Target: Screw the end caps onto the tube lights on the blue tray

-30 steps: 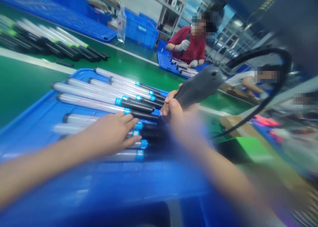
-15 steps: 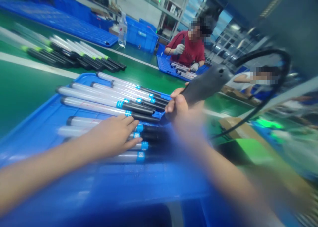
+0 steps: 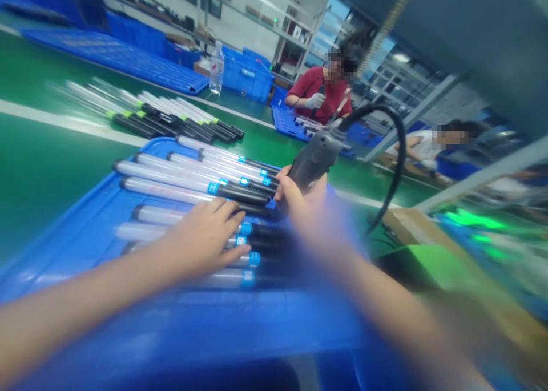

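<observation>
I have the right hand (image 3: 302, 194) clamped around the tool (image 3: 315, 156), which slants over the tray's right part, its lower end down by the black ends (image 3: 246, 193) of the tubes (image 3: 160, 171); whether it touches one I cannot tell. The left hand (image 3: 212, 228) lies palm down across the tubes in the middle of the tray (image 3: 231, 317), fingers a little apart, resting on them rather than gripping.

The tool looks like hard dark plastic, thick and rounded. I judge it the heaviest thing here, best held round its body. The cord (image 3: 400, 151), black and bendy, loops from its upper end, so I would expect some tug. The tubes should be light and stiff, but smooth enough to roll or slide on the tray; I would take them by the black ends, since the clear walls look slippery and might crack. Blue labels (image 3: 213, 188) wrap them where clear meets black. The tray is glossy plastic. Beyond it, on the smooth green worktop (image 3: 38, 151), lie lime-banded tubes (image 3: 201, 114) in a loose bunch.
</observation>
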`<state>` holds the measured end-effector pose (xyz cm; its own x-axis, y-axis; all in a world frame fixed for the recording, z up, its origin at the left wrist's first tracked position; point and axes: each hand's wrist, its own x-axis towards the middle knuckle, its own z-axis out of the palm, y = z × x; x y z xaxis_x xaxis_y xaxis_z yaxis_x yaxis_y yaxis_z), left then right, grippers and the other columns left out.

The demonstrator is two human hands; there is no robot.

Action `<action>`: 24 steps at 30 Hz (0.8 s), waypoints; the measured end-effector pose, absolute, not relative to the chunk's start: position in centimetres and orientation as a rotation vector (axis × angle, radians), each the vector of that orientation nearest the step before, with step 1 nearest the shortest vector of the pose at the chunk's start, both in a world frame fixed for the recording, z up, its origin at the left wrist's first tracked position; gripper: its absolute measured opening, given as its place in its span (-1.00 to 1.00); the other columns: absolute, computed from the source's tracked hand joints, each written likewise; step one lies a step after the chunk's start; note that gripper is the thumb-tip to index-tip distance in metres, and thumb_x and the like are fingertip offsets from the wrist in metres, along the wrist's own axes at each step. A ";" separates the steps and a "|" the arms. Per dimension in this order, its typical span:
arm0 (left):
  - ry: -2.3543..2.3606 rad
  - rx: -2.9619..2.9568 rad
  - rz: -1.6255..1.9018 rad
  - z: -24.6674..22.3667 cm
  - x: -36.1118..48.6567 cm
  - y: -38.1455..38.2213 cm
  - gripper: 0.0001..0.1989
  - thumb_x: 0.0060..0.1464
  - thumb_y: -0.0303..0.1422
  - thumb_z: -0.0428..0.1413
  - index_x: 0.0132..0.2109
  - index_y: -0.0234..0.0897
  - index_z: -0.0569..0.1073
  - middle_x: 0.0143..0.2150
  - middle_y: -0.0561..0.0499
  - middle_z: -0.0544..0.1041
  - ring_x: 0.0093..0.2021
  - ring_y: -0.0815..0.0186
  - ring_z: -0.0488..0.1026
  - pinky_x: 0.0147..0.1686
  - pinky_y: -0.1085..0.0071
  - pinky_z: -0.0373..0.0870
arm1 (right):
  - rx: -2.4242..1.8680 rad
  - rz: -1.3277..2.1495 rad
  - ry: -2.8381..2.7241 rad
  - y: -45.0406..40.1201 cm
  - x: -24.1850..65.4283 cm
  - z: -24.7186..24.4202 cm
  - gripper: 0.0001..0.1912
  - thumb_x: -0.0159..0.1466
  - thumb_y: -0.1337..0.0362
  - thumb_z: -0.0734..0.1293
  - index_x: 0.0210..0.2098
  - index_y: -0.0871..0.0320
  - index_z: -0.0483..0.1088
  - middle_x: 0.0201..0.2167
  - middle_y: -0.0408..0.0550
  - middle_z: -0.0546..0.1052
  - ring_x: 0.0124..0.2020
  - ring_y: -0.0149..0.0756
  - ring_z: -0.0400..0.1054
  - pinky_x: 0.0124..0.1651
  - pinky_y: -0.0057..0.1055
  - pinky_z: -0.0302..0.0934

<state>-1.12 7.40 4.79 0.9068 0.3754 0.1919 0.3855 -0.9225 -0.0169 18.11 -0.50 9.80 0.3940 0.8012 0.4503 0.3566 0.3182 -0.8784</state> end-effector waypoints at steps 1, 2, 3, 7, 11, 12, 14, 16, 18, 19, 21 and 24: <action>-0.625 -2.999 -0.327 4.7 -1.1 7.5 -0.32 0.35 0.04 0.05 0.33 -0.44 0.49 0.28 -0.37 0.51 0.28 -0.20 0.42 0.23 -0.07 0.38 | -1.279 0.395 -1.168 -0.6 18.1 9.9 -0.83 0.38 0.31 0.38 -0.10 0.10 0.30 -0.40 -0.27 0.49 -0.48 -0.52 0.37 -0.33 -0.46 0.35; -0.649 -2.984 -0.357 4.6 -1.2 7.6 -0.29 0.35 0.05 0.05 0.34 -0.46 0.48 0.31 -0.39 0.48 0.33 -0.23 0.38 0.28 -0.12 0.33 | -1.276 0.371 -1.137 -0.6 18.1 9.9 -0.83 0.38 0.32 0.38 -0.10 0.11 0.30 -0.39 -0.27 0.50 -0.48 -0.52 0.37 -0.33 -0.47 0.35; -0.665 -2.974 -0.372 4.5 -1.2 7.6 -0.27 0.35 0.06 0.05 0.35 -0.48 0.46 0.33 -0.41 0.46 0.36 -0.25 0.34 0.32 -0.17 0.28 | -1.270 0.353 -1.113 -0.6 18.1 9.8 -0.83 0.38 0.32 0.38 -0.10 0.11 0.30 -0.37 -0.25 0.51 -0.47 -0.52 0.37 -0.32 -0.47 0.36; -0.662 -2.994 -0.392 4.2 -1.1 7.7 -0.28 0.33 0.05 0.06 0.34 -0.49 0.47 0.20 -0.41 0.54 0.27 -0.25 0.43 0.30 -0.20 0.29 | -1.230 0.362 -1.139 0.1 18.5 9.1 -0.81 0.37 0.26 0.39 -0.10 0.08 0.29 -0.39 -0.26 0.51 -0.47 -0.50 0.40 -0.34 -0.46 0.36; -0.670 -3.022 -0.382 4.4 -1.2 7.5 -0.30 0.32 0.03 0.06 0.33 -0.47 0.48 0.15 -0.40 0.54 0.14 -0.22 0.50 0.16 -0.13 0.41 | -1.171 0.375 -1.138 0.9 18.8 8.8 -0.73 0.34 0.20 0.42 -0.09 0.06 0.25 -0.39 -0.28 0.52 -0.52 -0.49 0.37 -0.41 -0.47 0.33; -0.672 -3.023 -0.359 4.4 -1.2 7.5 -0.30 0.33 0.03 0.04 0.34 -0.47 0.48 0.19 -0.40 0.53 0.16 -0.23 0.50 0.16 -0.12 0.41 | -1.183 0.350 -1.111 0.9 18.8 9.0 -0.73 0.34 0.21 0.42 -0.08 0.06 0.24 -0.35 -0.26 0.54 -0.50 -0.50 0.38 -0.39 -0.46 0.34; -0.669 -3.026 -0.314 4.4 -1.2 7.4 -0.31 0.36 0.02 0.00 0.34 -0.46 0.47 0.24 -0.40 0.51 0.18 -0.23 0.49 0.18 -0.12 0.40 | -1.204 0.302 -1.075 0.8 18.7 9.5 -0.74 0.35 0.23 0.40 -0.09 0.07 0.24 -0.29 -0.21 0.56 -0.46 -0.50 0.41 -0.32 -0.44 0.38; -0.662 -3.026 -0.306 4.4 -1.3 7.3 -0.33 0.37 0.01 -0.01 0.32 -0.44 0.49 0.23 -0.38 0.52 0.17 -0.20 0.49 0.18 -0.10 0.39 | -1.188 0.281 -1.075 0.7 18.8 9.9 -0.75 0.36 0.22 0.39 -0.10 0.06 0.23 -0.31 -0.21 0.55 -0.46 -0.48 0.42 -0.31 -0.42 0.39; -0.637 -3.021 -0.351 4.4 -1.3 7.3 -0.37 0.37 0.00 0.01 0.28 -0.42 0.52 0.20 -0.36 0.54 0.15 -0.16 0.50 0.16 -0.07 0.40 | -1.166 0.270 -1.105 0.8 19.0 9.9 -0.75 0.36 0.20 0.40 -0.11 0.06 0.23 -0.35 -0.24 0.53 -0.47 -0.47 0.42 -0.31 -0.41 0.39; -0.614 -3.020 -0.381 4.4 -1.4 7.3 -0.40 0.36 -0.01 0.03 0.25 -0.41 0.54 0.17 -0.35 0.56 0.14 -0.15 0.51 0.15 -0.05 0.41 | -1.156 0.261 -1.124 1.0 19.0 9.8 -0.75 0.36 0.18 0.41 -0.12 0.05 0.24 -0.36 -0.24 0.52 -0.47 -0.46 0.41 -0.31 -0.41 0.39; -0.553 -3.025 -0.428 4.4 -1.4 7.3 -0.47 0.36 -0.04 0.06 0.17 -0.38 0.59 0.12 -0.31 0.57 0.10 -0.11 0.52 0.10 0.00 0.44 | -1.136 0.258 -1.150 1.4 19.0 9.3 -0.74 0.35 0.15 0.41 -0.13 0.06 0.26 -0.36 -0.23 0.52 -0.46 -0.47 0.41 -0.30 -0.42 0.39; -0.498 -3.013 -0.447 4.3 -1.4 7.4 -0.53 0.36 -0.05 0.08 0.08 -0.35 0.62 0.07 -0.28 0.59 0.04 -0.07 0.54 0.03 0.04 0.46 | -1.078 0.288 -1.132 2.3 18.7 8.7 -0.71 0.34 0.09 0.41 -0.13 0.06 0.25 -0.35 -0.23 0.52 -0.50 -0.50 0.39 -0.35 -0.44 0.38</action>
